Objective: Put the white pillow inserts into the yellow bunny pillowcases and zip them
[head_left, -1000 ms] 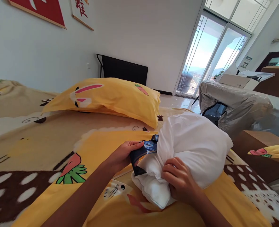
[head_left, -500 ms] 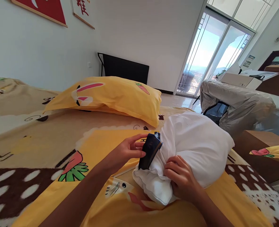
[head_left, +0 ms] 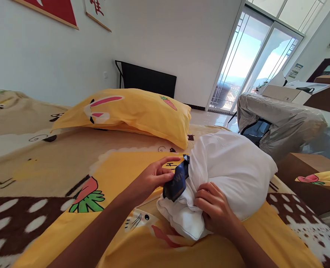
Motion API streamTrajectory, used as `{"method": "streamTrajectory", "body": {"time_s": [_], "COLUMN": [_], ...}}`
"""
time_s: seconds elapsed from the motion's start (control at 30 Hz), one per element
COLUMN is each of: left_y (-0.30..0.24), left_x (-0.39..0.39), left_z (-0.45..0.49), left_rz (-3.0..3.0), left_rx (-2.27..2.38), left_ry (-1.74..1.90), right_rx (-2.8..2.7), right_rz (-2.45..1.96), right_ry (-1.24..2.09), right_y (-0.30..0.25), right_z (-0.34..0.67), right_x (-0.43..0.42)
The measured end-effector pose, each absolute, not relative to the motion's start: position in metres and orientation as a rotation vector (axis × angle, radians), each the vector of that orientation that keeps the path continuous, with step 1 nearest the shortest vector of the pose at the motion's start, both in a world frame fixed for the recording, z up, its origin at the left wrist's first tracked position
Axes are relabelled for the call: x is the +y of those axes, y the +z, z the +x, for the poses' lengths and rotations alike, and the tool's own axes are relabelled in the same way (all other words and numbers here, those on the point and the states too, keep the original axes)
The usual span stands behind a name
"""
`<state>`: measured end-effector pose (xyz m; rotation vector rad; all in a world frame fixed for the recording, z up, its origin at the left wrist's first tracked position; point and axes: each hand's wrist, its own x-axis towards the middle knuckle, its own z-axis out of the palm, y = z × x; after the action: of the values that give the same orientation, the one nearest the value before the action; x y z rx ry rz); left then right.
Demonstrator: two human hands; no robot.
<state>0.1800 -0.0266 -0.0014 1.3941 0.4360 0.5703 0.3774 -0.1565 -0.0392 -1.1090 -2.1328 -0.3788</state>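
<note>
A bare white pillow (head_left: pixel 232 175) lies on the yellow cartoon-print bedspread (head_left: pixel 120 175) in front of me. A dark blue tag (head_left: pixel 177 180) hangs at its near left side. My left hand (head_left: pixel 156 176) pinches that tag between thumb and fingers, with the index finger stretched out above it. My right hand (head_left: pixel 213 208) grips the bunched near corner of the white pillow, fingers curled into the fabric.
A yellow pillow with rabbit and carrot print (head_left: pixel 131 113) lies further up the bed. A black panel (head_left: pixel 146 80) leans on the white wall. At right stand furniture under grey plastic (head_left: pixel 282 123), a brown cabinet (head_left: pixel 307 178) and glass balcony doors (head_left: pixel 248 59).
My left hand has turned the dark blue tag from lying flat and stretched leftwards to standing upright against the pillow. My right hand keeps its grip on the pillow corner.
</note>
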Motion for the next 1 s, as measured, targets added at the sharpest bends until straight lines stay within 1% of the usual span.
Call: {"method": "streamTrajectory", "body": {"time_s": [0.2, 0.3, 0.47, 0.6, 0.77, 1.0], "left_y": [0.022, 0.031, 0.015, 0.009, 0.027, 0.019], "left_x": [-0.025, -0.025, -0.018, -0.007, -0.008, -0.006], "left_z": [0.156, 0.153, 0.163, 0.153, 0.144, 0.154], "left_rz": [1.539, 1.475, 1.222, 1.443, 1.722, 1.795], "left_rx": [0.502, 0.532, 0.470, 0.513, 0.590, 0.583], "left_ry": [0.589, 0.618, 0.702, 0.567, 0.283, 0.206], "right_rx": [-2.121, -2.113, -2.116, -2.117, -2.136, -2.140], "right_rz": [-1.105, -1.103, -1.112, -1.123, -1.108, -1.104], "right_ry": [-0.370, -0.367, -0.360, -0.361, -0.394, -0.384], "right_y": [-0.039, -0.038, -0.037, -0.038, -0.036, -0.037], "right_z": [0.378, 0.379, 0.380, 0.380, 0.377, 0.377], "right_x": [-0.157, -0.157, -0.158, -0.158, -0.157, -0.157]}}
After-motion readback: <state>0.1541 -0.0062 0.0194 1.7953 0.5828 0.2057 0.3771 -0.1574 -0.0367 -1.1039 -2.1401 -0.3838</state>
